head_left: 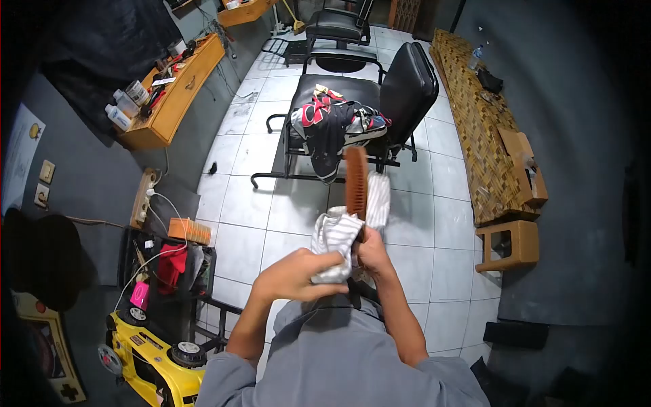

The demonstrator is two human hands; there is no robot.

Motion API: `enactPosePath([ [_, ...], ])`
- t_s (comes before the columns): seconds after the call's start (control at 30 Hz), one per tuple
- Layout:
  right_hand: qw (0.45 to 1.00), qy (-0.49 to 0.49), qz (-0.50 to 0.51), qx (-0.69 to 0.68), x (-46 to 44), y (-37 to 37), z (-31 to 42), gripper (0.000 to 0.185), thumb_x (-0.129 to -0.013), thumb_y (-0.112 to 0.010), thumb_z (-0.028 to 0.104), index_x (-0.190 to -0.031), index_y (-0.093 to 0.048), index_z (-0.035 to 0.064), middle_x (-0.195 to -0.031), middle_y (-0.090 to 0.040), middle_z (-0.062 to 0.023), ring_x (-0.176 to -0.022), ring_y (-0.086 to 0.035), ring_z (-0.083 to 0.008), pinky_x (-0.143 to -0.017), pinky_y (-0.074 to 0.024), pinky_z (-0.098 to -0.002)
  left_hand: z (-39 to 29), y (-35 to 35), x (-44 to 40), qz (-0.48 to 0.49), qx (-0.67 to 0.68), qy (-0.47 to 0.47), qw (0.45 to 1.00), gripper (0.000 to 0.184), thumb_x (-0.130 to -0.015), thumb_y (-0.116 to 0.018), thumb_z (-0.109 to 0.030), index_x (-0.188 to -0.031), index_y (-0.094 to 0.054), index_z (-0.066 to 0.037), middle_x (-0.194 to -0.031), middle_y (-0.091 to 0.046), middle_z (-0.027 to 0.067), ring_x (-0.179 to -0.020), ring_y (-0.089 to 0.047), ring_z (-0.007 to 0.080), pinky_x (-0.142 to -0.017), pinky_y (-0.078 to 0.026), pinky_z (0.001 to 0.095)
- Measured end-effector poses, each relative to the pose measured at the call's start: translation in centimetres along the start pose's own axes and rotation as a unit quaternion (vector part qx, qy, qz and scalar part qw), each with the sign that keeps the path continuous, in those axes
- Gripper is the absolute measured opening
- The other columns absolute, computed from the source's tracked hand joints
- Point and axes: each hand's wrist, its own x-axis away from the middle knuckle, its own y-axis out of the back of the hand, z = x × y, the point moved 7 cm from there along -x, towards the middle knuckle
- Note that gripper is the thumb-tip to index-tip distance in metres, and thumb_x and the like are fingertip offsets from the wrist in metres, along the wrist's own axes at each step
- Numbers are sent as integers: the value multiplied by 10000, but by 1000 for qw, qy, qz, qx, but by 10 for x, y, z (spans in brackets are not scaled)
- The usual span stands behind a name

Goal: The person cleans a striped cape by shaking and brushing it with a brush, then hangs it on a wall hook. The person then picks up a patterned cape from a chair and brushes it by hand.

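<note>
A brown brush (pixel 357 183) with a row of bristles stands upright in front of my body. My right hand (pixel 372 254) is wrapped round its lower end. A white and grey striped cloth (pixel 334 239) hangs about the brush, and part of it shows behind the bristles on the right. My left hand (pixel 303 273) grips the cloth from the left side, thumb over it and fingers below. Past the brush, a bundle of black, red and white fabric (pixel 332 125) lies on the seat of a black barber chair (pixel 410 88).
On the left wall, a wooden shelf (pixel 178 102) carries bottles and tools. Below it stand a black trolley (pixel 203 292) and a yellow toy car (pixel 152 363). A woven-topped bench (pixel 451 129) and a brown stool (pixel 527 245) line the right wall.
</note>
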Motion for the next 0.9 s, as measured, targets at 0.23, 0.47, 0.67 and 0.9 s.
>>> enactPosePath([
  [0.23,988,59,-139,21,13,34,72,120,-832,-521,52,-773,-425,92,-643,-486,8,-500,-475,-62,-410,-375,-198,74,29,57,-135,-74,250,956,351,-687,-581,-67,-1038,-572,-62,-619,-556,211,-595,-568,361,-569,-439,383],
  [0.47,988,106,-109,24,30,10,110,147,-848,-548,65,-790,-414,77,-676,-493,-22,-501,-483,-65,-408,-374,-202,72,33,60,-288,-114,103,945,312,-700,-416,1,-942,-610,-35,-753,-583,134,-716,-548,278,-727,-438,342],
  [0.67,980,135,-100,105,33,1,135,380,-937,-435,411,-788,-435,61,-627,-433,12,-449,-412,-48,-386,-322,-212,104,-44,38,-239,538,305,748,216,-871,-470,-149,-986,-568,6,-880,-599,44,-804,-544,112,-677,-457,270],
  [0.9,990,97,-60,84,64,-12,56,442,-966,-306,423,-861,-473,27,-610,-400,-9,-432,-380,-84,-390,-325,-218,74,-20,-21,-361,577,148,717,180,-903,-493,-147,-1043,-451,-42,-918,-553,43,-805,-548,95,-695,-462,241],
])
